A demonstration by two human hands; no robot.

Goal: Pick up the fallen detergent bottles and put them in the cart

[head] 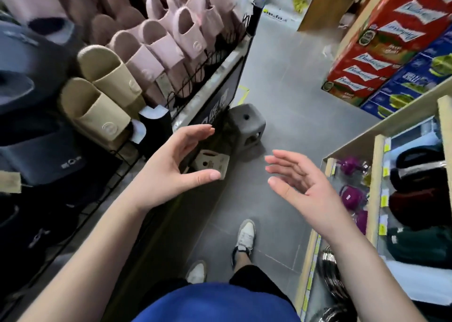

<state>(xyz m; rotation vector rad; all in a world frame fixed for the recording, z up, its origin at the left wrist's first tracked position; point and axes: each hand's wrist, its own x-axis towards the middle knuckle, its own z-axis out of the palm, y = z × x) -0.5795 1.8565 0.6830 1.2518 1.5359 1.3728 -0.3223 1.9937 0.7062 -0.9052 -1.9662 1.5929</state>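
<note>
Over the grey floor [281, 77] hover the left hand [168, 165] and the right hand [300, 182] — both spread wide, empty.

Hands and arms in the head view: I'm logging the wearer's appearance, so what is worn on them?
Nothing is worn on them. The left hand and right hand have no gloves, rings or watch visible. The left forearm and right forearm are bare too, with no sleeve in view. The nails look short. Below the arms shows a blue top.

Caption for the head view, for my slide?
Open, empty left hand and right hand above the aisle; slippers at left, grey stool ahead.
</note>
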